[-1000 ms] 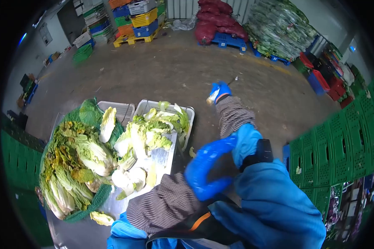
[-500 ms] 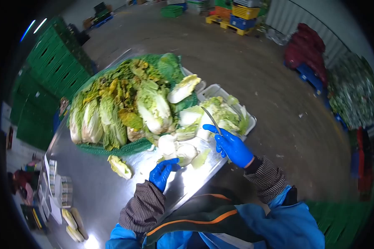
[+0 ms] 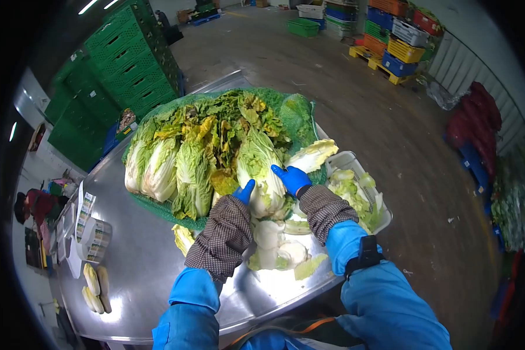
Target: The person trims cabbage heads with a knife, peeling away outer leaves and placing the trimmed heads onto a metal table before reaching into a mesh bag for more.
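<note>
My left hand (image 3: 245,191), in a blue glove, is at the left side of a napa cabbage (image 3: 258,156), thumb against its white base. From the right, my right hand (image 3: 293,179) presses on the same cabbage, its far fingers partly hidden. I cannot see the curved knife now. The cabbage lies at the right end of a row of napa cabbages (image 3: 192,172) on an opened green net (image 3: 297,119), with yellowed, wilted leaves above. Just below my hands are cut stem pieces (image 3: 268,235) and a pale leaf piece (image 3: 309,266).
A white basket (image 3: 385,220) of trimmings stands right of the metal table (image 3: 151,274). One loose leaf (image 3: 313,154) lies by the net. Small cabbages (image 3: 91,280) and a label roll (image 3: 93,240) are at left. Another person (image 3: 38,204) is far left, below stacked green crates (image 3: 131,58).
Both hands have moved up from the trimmings to the rightmost cabbage. The knife that showed in my right hand is out of sight. My view has shifted left.
</note>
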{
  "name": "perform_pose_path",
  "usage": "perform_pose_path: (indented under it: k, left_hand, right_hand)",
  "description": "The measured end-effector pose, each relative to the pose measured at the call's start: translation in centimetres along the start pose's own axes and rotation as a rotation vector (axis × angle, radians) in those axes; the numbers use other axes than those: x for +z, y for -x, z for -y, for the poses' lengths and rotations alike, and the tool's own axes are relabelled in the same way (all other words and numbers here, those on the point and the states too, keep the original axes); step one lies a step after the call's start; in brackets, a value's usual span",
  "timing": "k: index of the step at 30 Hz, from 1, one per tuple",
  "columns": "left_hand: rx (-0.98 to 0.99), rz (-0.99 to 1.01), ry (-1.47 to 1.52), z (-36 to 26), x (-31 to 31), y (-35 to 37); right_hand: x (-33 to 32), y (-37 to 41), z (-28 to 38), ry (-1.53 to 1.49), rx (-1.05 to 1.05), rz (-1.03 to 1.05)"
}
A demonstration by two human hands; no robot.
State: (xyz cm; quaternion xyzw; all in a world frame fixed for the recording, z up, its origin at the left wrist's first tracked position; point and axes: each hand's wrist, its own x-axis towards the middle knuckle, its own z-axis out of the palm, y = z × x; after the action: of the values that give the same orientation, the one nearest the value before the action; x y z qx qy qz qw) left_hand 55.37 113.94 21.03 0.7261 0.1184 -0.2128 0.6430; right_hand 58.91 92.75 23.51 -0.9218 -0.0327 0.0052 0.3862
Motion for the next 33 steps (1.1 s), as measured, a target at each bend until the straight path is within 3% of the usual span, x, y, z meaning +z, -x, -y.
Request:
perform_pose_path:
  k: [3, 6, 7, 10, 12, 14, 15, 18, 20, 21, 22, 23, 24, 25, 27, 30, 31, 33]
  left_hand:
    - [-0.146, 0.019, 0.264, 2.2, -0.4, -3.4]
    - [0.319, -0.12, -0.014, 3.0, 1.8, -1.1]
    - [0.354, -0.141, -0.047, 2.9, 2.6, 0.2]
    - [0.447, -0.192, -0.091, 2.7, 4.5, 5.2]
    - [0.499, -0.208, -0.046, 2.7, 5.8, 9.5]
    - [0.437, -0.045, 0.128, 1.9, 6.8, 15.5]
    - [0.357, -0.045, 0.033, 2.0, 7.0, 18.4]
    - [0.114, 0.056, -0.196, 6.2, 6.3, 23.6]
    - [-0.005, 0.16, -0.511, 7.5, 5.1, 27.1]
    - [0.043, 0.196, -0.515, 5.6, 4.7, 29.2]
    - [0.091, 0.234, -0.517, 2.7, 4.3, 31.3]
    - [0.135, 0.274, -0.516, 1.3, 3.7, 32.4]
    - [0.579, 0.143, -0.676, 1.4, 2.6, 32.6]
    - [0.75, 0.0, -0.812, -0.1, 2.0, 32.7]
    - [0.59, -0.264, -1.226, -0.6, 1.3, 32.3]
    - [0.38, -0.187, -1.197, 2.8, -1.3, 28.0]
    - [0.234, -0.105, -1.178, 0.7, -1.7, 27.2]
    - [-0.069, 0.066, -1.126, -3.0, -2.1, 26.2]
  right_hand:
    - [-1.3, -0.8, 0.6, -0.492, 0.411, 0.37]
    - [3.0, -2.5, -3.8, -0.676, 0.296, 0.309]
    - [2.2, -1.9, -3.6, -0.758, 0.32, 0.345]
    - [0.7, 0.6, -2.9, -0.79, 0.101, 0.228]
    - [-3.3, 3.7, 0.9, -0.718, -0.109, 0.144]
    - [-5.9, 6.7, 4.4, -0.517, -0.302, 0.079]
    - [-8.5, 8.6, 7.2, -0.21, -0.357, 0.172]
    - [-6.7, 12.0, 8.1, -0.151, -0.681, 0.136]
    - [-4.6, 14.1, 7.2, -0.558, -0.254, 0.261]
    - [-3.6, 14.9, 6.6, -0.746, -0.034, 0.315]
    - [-2.7, 16.1, 5.8, -0.882, 0.07, 0.257]
    - [-2.2, 17.4, 4.9, -0.784, 0.136, 0.228]
    - [-1.9, 18.5, 3.9, -0.684, 0.198, 0.194]
    - [-1.6, 19.7, 2.9, -0.633, 0.224, 0.182]
    - [-0.7, 22.2, 0.9, -0.535, 0.272, 0.157]
    - [1.2, 26.0, -2.4, -0.535, 0.144, 0.19]
    - [0.8, 26.6, -2.1, -0.498, 0.133, 0.201]
    - [-1.6, 27.2, -0.7, -0.701, 0.231, 0.308]
